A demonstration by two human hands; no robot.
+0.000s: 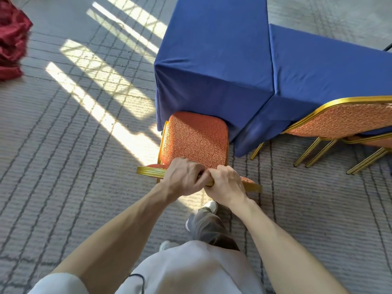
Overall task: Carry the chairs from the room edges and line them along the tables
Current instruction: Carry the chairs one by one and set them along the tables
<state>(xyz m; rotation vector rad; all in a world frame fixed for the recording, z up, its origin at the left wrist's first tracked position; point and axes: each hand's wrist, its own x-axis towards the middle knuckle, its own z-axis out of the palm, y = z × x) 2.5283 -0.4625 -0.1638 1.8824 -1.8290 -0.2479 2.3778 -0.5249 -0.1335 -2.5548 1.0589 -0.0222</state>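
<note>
the person wears a white short-sleeved shirt with a black cable, grey trousers, white shoes.

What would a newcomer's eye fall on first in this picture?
First, the centre: the left hand and right hand grip the gold back rail of an orange chair, whose seat meets the blue tables. Next, other chairs stand at the right, and sun stripes cross the carpet on the left. A red cloth lies top left.
</note>
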